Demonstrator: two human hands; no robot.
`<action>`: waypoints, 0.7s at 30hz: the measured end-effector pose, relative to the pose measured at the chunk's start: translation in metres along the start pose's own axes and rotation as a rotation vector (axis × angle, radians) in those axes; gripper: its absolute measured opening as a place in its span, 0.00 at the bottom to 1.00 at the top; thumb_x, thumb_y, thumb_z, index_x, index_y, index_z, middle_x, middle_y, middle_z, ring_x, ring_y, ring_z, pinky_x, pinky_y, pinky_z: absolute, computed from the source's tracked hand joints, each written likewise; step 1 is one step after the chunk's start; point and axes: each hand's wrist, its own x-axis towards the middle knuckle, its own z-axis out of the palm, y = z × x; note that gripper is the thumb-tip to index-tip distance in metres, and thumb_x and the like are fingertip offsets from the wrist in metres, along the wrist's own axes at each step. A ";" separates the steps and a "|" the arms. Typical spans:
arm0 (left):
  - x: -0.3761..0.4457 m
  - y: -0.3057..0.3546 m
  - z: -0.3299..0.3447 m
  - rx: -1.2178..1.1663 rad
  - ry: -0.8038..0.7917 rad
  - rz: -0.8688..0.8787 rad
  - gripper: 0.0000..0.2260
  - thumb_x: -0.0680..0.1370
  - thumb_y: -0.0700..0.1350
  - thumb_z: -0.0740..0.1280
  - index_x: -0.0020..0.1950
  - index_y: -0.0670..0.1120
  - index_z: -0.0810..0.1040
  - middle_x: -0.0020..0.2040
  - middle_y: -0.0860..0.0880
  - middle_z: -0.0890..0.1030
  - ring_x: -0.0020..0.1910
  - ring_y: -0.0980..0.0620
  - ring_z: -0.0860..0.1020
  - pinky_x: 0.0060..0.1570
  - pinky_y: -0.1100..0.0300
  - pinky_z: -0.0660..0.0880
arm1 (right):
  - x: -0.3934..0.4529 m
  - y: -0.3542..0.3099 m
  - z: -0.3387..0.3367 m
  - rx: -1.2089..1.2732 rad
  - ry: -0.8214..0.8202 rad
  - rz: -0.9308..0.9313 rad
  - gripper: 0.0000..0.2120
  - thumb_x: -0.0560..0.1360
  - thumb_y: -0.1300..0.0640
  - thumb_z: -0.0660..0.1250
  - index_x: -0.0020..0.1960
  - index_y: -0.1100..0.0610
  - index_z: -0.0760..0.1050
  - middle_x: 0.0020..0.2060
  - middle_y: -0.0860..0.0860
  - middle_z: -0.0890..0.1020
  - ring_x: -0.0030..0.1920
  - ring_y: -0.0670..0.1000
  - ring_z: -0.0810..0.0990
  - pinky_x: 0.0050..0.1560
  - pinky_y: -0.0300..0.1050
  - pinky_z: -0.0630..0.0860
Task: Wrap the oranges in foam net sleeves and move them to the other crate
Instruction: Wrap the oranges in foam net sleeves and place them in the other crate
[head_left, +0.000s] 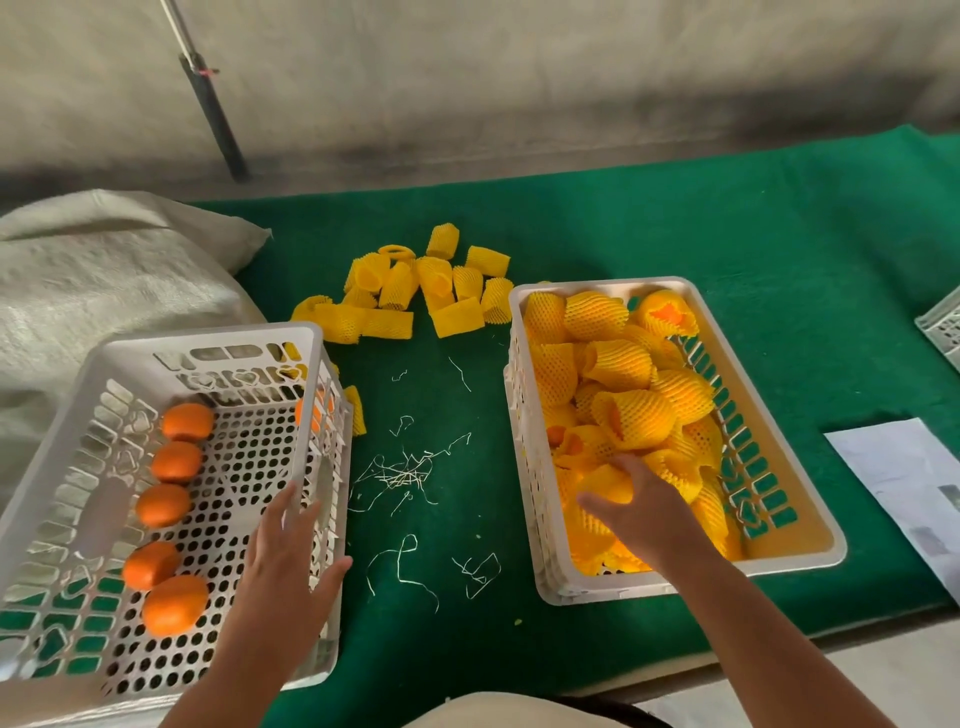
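Head cam shows the left hand (291, 561), fingers spread, on the tilted white perforated plastic crate (67, 499) with five bare oranges (175, 604), while the right hand (631, 506) grips a yellow foam-netted orange (605, 483) over the other white crate (779, 558) of wrapped ones.

Left crate (67, 395) tilted, 5 bare oranges (175, 604) lined along its low side. Left hand (291, 566) open, fingers spread over crate's right wall. Right hand (641, 512) grips wrapped orange (608, 483) inside right crate (795, 558), heaped with sleeved fruit. Empty foam sleeves (415, 291) piled on green bench (675, 228) between crates, beyond white thread scraps (400, 473).
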 end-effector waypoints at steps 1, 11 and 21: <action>-0.001 -0.004 0.005 -0.008 -0.011 0.006 0.34 0.77 0.53 0.73 0.80 0.52 0.63 0.83 0.54 0.48 0.81 0.38 0.57 0.70 0.33 0.68 | 0.000 -0.002 0.005 -0.057 -0.026 -0.007 0.40 0.74 0.34 0.73 0.79 0.46 0.62 0.74 0.51 0.74 0.71 0.60 0.75 0.63 0.54 0.76; -0.004 -0.017 -0.003 -0.182 -0.003 -0.046 0.26 0.78 0.60 0.67 0.75 0.58 0.68 0.79 0.54 0.61 0.75 0.47 0.69 0.69 0.42 0.73 | -0.015 -0.012 0.021 -0.108 0.030 0.001 0.39 0.77 0.38 0.72 0.80 0.44 0.56 0.75 0.52 0.73 0.69 0.63 0.77 0.65 0.61 0.77; 0.021 -0.087 -0.038 -0.301 -0.077 -0.028 0.22 0.82 0.61 0.62 0.76 0.68 0.66 0.71 0.69 0.70 0.66 0.66 0.73 0.58 0.61 0.78 | -0.026 -0.011 0.044 -0.246 0.146 0.005 0.27 0.79 0.48 0.72 0.75 0.51 0.68 0.70 0.55 0.77 0.66 0.64 0.78 0.62 0.64 0.78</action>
